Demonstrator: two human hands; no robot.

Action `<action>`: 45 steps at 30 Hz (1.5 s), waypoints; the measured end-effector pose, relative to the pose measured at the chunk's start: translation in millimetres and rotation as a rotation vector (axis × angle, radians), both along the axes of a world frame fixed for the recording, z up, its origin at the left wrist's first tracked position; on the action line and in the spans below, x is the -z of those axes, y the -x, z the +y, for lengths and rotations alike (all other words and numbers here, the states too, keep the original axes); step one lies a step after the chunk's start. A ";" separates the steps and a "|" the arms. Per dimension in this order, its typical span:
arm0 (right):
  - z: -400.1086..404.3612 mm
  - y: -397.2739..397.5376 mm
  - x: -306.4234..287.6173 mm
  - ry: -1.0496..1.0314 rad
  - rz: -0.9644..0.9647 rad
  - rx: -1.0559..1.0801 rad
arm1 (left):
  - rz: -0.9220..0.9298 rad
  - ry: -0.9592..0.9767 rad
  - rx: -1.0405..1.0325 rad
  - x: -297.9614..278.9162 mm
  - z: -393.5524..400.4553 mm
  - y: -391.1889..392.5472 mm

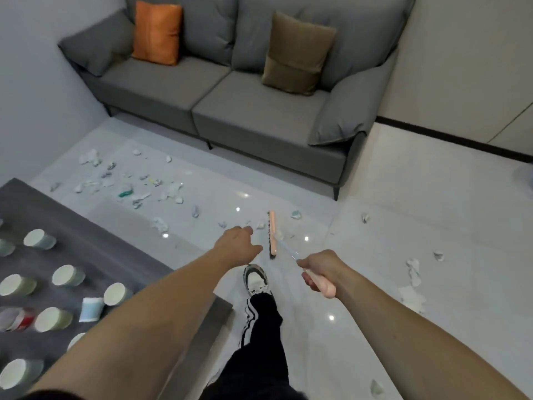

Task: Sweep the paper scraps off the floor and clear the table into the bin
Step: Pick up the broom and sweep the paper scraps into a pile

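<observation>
Two hands out front over a pale tiled floor (403, 197). Right hand (320, 271) wrapped tight round the pink grip of a broom handle (324, 287), thin shaft slanting up and left to a pink broom head (272, 233) set on the tiles, bristles facing left. Left hand (238, 245) free, fingers loosely curled and apart, hanging just left of the broom head, holding nothing. One black-and-white sneaker (255, 280) and a black trouser leg with white stripes below, between the forearms.

Paper scraps mostly in a loose scatter (127, 180) on the tiles in front of the grey sofa (230, 111), toward its left end; a few more (414, 272) lying well apart at right, and small bits right beside the broom head. Orange cushion (157, 31) and brown cushion (297, 53) propped on the sofa.

Dark grey counter (101, 255) at lower left, carrying many paper cups (67, 275), most of them on their sides with white mouths toward the camera, plus a crumpled red-and-grey wrapper (17, 319) near the left edge.
</observation>
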State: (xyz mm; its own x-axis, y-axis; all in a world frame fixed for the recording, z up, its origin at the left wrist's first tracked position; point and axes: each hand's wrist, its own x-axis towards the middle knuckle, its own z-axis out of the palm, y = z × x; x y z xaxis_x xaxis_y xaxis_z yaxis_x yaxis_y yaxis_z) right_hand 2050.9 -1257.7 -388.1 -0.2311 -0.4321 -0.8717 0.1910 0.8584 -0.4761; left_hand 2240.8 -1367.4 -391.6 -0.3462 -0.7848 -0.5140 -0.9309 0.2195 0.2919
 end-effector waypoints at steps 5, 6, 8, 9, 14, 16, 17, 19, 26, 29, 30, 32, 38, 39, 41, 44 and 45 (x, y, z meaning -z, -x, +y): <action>-150.8 28.1 6.1 -0.019 0.084 -0.090 | 0.060 -0.026 -0.033 22.0 -145.0 21.6; -181.6 32.1 3.7 -0.023 0.108 -0.110 | 0.063 -0.045 -0.052 21.5 -172.2 19.3; -247.3 37.0 -4.4 -0.027 0.131 -0.167 | 0.054 -0.074 -0.113 17.4 -224.6 7.9; -280.0 37.3 -8.3 -0.028 0.142 -0.188 | 0.050 -0.080 -0.153 14.6 -250.5 -0.1; -419.4 18.0 -17.8 -0.015 0.171 -0.286 | 0.056 -0.057 -0.358 1.4 -364.4 -46.1; -473.6 7.0 -15.6 -0.002 0.145 -0.351 | 0.058 -0.051 -0.424 1.4 -403.4 -61.3; -502.2 0.9 -13.0 0.006 0.138 -0.385 | 0.060 -0.046 -0.455 2.6 -422.3 -67.9; -560.9 -11.8 -6.2 0.020 0.124 -0.448 | 0.054 -0.034 -0.510 7.1 -462.1 -78.9; -784.7 -55.5 19.4 0.048 0.076 -0.716 | 0.019 0.046 -0.753 15.9 -628.7 -111.1; -863.0 -72.1 12.1 0.057 0.044 -0.792 | -0.034 -0.003 -0.829 2.7 -677.9 -122.7; -889.2 -77.6 8.5 0.051 0.038 -0.824 | -0.061 -0.013 -0.841 -2.3 -695.5 -128.4; -940.0 -92.7 5.4 0.053 0.046 -0.873 | -0.063 -0.004 -0.903 -12.8 -730.3 -141.3; -1046.9 -160.3 10.4 0.104 0.097 -1.009 | -0.032 0.010 -1.028 -21.7 -823.7 -185.8; -1062.2 -172.6 12.3 0.110 0.099 -1.039 | -0.031 0.005 -1.037 -19.5 -841.2 -197.8; -1097.0 -200.2 18.7 0.108 0.106 -1.086 | -0.025 0.010 -1.045 -12.4 -879.9 -226.3; -1155.6 -249.3 30.3 0.098 0.143 -1.121 | -0.007 0.041 -1.074 -0.8 -940.3 -277.1; -1177.1 -270.8 33.7 0.096 0.162 -1.135 | 0.006 0.050 -1.096 4.5 -960.9 -298.7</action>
State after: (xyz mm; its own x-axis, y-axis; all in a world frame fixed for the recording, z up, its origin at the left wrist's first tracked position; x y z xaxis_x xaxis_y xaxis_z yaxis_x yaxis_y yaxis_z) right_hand 2321.7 -2434.8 -421.9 0.2273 -0.5262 -0.8194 -0.7386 0.4552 -0.4972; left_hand 2539.5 -2328.3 -396.1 0.5500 -0.6877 -0.4740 -0.6264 -0.7150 0.3104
